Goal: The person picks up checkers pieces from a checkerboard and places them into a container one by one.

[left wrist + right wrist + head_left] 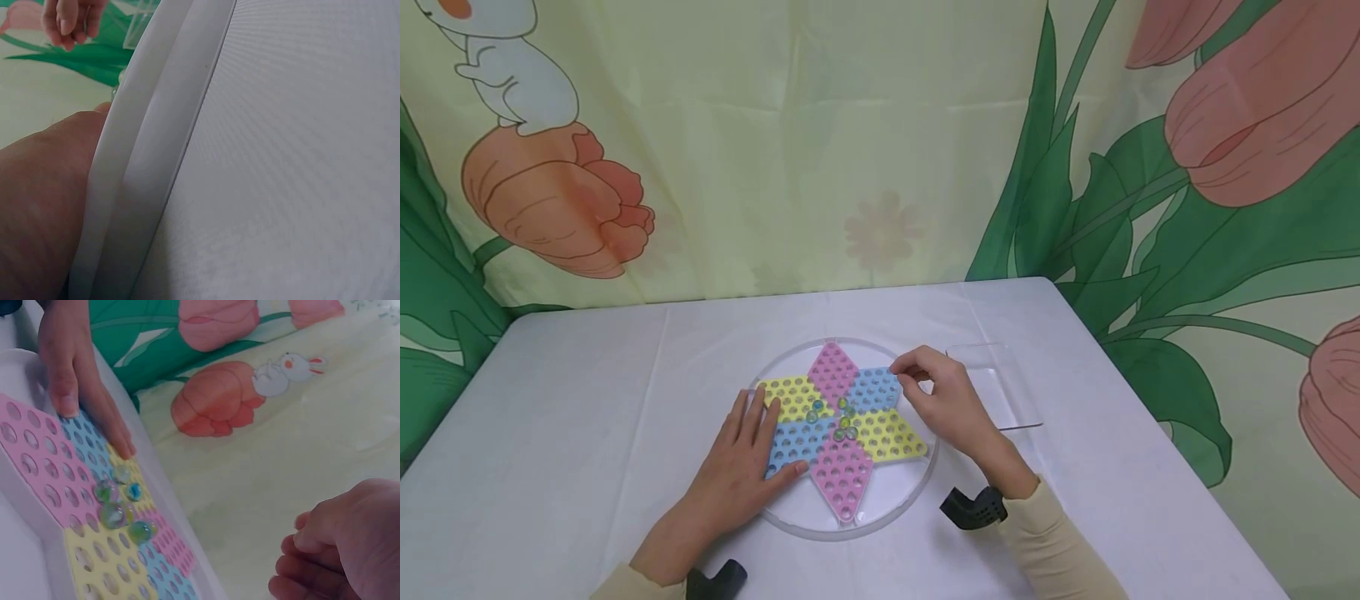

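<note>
The round white star-patterned plastic board (891, 493) lies under the spread left hand (732, 471); the right hand (951, 406) curls above its edge, grip unclear.

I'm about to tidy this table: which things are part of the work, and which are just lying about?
In the work:
star-patterned board, touched by the left hand
marbles around its middle

Seemingly just about:
clear tray, held by neither hand
printed backdrop
</note>
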`<state>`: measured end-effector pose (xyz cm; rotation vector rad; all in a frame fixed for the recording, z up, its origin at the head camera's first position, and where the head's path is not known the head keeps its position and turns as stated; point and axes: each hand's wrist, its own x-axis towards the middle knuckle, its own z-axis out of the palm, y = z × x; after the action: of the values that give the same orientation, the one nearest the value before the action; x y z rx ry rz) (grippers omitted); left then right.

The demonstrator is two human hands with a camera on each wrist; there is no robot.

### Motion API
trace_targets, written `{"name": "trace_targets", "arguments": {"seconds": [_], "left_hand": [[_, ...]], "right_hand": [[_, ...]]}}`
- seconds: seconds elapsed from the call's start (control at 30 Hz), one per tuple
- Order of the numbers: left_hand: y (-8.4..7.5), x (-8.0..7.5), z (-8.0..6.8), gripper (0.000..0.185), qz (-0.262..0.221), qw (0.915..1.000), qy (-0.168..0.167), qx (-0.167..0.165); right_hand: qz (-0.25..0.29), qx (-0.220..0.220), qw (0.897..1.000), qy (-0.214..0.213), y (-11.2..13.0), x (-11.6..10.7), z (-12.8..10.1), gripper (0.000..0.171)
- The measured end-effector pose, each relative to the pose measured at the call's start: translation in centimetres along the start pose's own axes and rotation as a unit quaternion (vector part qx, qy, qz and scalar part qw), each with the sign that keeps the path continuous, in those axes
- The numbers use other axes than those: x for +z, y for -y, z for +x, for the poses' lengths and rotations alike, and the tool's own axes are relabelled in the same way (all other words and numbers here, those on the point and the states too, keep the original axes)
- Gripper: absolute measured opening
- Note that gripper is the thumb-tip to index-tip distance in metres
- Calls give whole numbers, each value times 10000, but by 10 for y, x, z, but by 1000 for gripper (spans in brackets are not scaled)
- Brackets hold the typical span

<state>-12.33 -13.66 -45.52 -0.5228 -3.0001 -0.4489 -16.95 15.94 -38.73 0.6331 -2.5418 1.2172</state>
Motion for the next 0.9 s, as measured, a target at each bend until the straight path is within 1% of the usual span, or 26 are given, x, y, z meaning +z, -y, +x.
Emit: {"name": "trace_targets", "arguments": {"seconds": [0.27, 0.37, 0.6, 0.9], "left_hand": [[0, 0, 0, 96, 63, 10000, -41, 31], [0, 0, 0, 96, 53, 10000, -46, 44], [0, 0, 1, 96, 74, 10000, -16, 25], [0, -1, 0, 96, 63, 10000, 1, 6]], "right_hand": [[341, -271, 9988, 234, 4, 16, -2, 15], [466, -344, 9976, 389, 5, 22, -3, 16], [643, -271, 9937, 882, 7, 34, -6, 17], [611, -219, 9913, 1141, 7, 47, -9, 20]]}}
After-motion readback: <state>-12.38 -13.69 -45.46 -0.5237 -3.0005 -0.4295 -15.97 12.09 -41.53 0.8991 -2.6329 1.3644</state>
